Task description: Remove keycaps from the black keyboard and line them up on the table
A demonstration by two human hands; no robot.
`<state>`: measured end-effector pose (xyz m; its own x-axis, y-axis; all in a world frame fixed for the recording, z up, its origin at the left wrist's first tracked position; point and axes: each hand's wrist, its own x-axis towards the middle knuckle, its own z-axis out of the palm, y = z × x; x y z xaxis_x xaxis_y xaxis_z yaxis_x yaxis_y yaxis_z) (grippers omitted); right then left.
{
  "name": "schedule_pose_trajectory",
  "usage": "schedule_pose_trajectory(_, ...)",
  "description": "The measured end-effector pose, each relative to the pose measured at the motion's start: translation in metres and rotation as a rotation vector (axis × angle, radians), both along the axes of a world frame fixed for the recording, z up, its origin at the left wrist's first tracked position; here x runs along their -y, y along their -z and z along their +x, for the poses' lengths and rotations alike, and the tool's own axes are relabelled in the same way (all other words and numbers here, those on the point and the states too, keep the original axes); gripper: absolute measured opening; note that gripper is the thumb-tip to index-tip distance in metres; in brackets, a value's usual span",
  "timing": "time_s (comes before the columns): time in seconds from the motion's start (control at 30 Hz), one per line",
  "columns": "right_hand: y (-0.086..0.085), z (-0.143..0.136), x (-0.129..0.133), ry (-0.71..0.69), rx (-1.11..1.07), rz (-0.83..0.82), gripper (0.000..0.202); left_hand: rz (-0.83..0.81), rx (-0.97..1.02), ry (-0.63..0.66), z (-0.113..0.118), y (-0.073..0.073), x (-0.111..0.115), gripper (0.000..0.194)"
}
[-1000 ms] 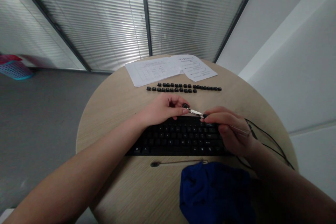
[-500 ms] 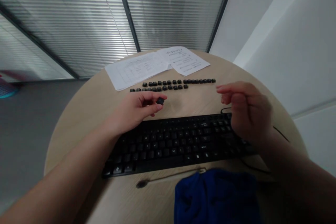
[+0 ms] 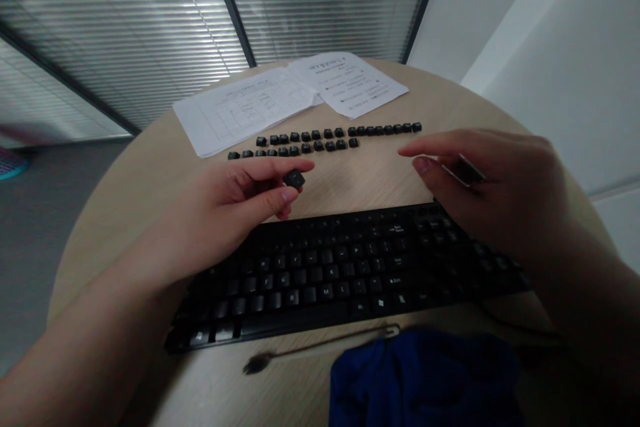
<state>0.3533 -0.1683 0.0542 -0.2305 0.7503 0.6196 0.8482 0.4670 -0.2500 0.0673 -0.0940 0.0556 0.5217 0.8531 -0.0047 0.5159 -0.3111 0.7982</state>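
Observation:
A single black keycap [image 3: 295,178] is pinched between the thumb and fingers of my left hand [image 3: 240,200], above the back edge of the black keyboard [image 3: 300,310]. Over the keyboard's right end is my right hand [image 3: 495,180], index finger stretched out and thumb a little apart from it. No object shows at its fingertips; its palm is mostly hidden, with a small pale streak visible between thumb and index finger. Beyond both hands, loose black keycaps [image 3: 306,148] lie on the table in two rows. Some keyboard keys are hidden under my hands and in shadow.
Printed paper sheets [image 3: 240,113] lie at the far side of the round wooden table [image 3: 125,167]. In front of the keyboard are a thin brush with a dark tip [image 3: 257,363] and a blue cloth [image 3: 420,380]. Window blinds [image 3: 310,7] and a white wall [image 3: 565,60] stand behind.
My right hand has swung inward and opened its thumb away from the index finger. My left hand still pinches the keycap. The view has shifted closer to the table.

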Motion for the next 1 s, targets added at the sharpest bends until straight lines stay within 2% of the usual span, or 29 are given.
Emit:
schedule_pose_trajectory(0.23, 0.001, -0.010, 0.005, -0.122, 0.000, -0.029, 0.022, -0.008, 0.006, 0.072, 0.007, -0.009, 0.014, 0.044)
schedule_pose_trajectory(0.63, 0.017, -0.033, 0.009, -0.356, -0.073, -0.134, 0.033, -0.081, 0.128, 0.318, 0.022, 0.001, 0.029, 0.026)
schedule_pose_trajectory(0.9, 0.020, -0.046, 0.005, -0.330, -0.126, -0.097, 0.023, -0.092, 0.141, 0.342, 0.028, 0.003, 0.032, 0.030)
schedule_pose_trajectory(1.0, 0.018, -0.041, 0.004, -0.257, -0.109, -0.089, 0.016, 0.024, 0.076, 0.286, 0.022, 0.003, 0.027, 0.038)
